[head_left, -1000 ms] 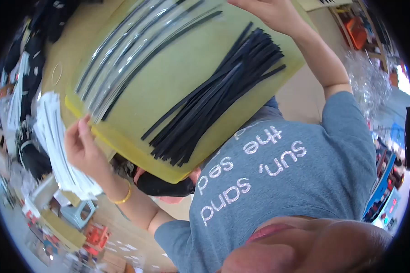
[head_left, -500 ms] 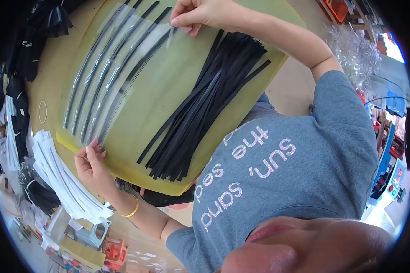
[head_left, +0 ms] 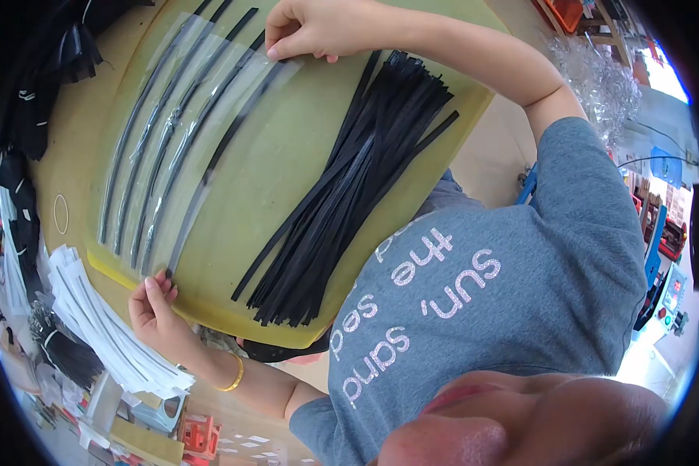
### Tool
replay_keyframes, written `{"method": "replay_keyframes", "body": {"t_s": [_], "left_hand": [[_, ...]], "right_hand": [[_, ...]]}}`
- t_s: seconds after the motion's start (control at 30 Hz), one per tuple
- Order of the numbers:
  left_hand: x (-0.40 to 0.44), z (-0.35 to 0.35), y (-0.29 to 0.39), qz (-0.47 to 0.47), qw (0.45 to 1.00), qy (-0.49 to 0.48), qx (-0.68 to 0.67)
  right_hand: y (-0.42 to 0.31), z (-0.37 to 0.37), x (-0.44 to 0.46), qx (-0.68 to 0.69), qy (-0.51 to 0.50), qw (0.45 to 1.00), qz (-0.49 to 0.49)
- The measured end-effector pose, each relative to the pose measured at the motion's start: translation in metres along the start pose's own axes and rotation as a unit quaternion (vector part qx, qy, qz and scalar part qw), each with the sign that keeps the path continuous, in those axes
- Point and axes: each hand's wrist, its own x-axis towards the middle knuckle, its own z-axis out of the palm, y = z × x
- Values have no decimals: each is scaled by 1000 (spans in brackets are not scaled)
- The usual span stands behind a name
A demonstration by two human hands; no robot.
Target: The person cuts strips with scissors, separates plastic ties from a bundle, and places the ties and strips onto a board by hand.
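Observation:
A narrow black strip point(head_left: 224, 144) stretches lengthwise along the right edge of a clear plastic sheet point(head_left: 202, 128). My left hand point(head_left: 154, 304) pinches its lower end, thumb against the fingers. At the upper end my right hand point(head_left: 307, 29) is closed, fingertips pressed on the strip and the sheet's edge; they partly hide that end. Several more dark strips point(head_left: 180, 128) lie in a row to the left, shiny with clear film. A loose pile of black flat strips point(head_left: 349, 194) rests on the right side of the yellow-green board point(head_left: 210, 268).
Left of the board lie a rubber band point(head_left: 60, 213) and a fanned stack of white strips point(head_left: 113, 326). Bundled black strips point(head_left: 68, 361) sit beyond that stack. A red plastic stool point(head_left: 200, 436) stands on the floor below; crumpled clear film point(head_left: 598, 89) is at upper right.
My right hand has shifted left along the strip's upper end. My left hand has moved slightly down. The strip's dotted edge line no longer shows, and the view has shifted a little.

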Motion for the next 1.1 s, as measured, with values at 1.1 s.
{"method": "replay_keyframes", "body": {"t_s": [1.1], "left_hand": [[-15,-14,19,-61,997,-38,9]], "right_hand": [[10,4,-5,16,49,987,-151]]}}
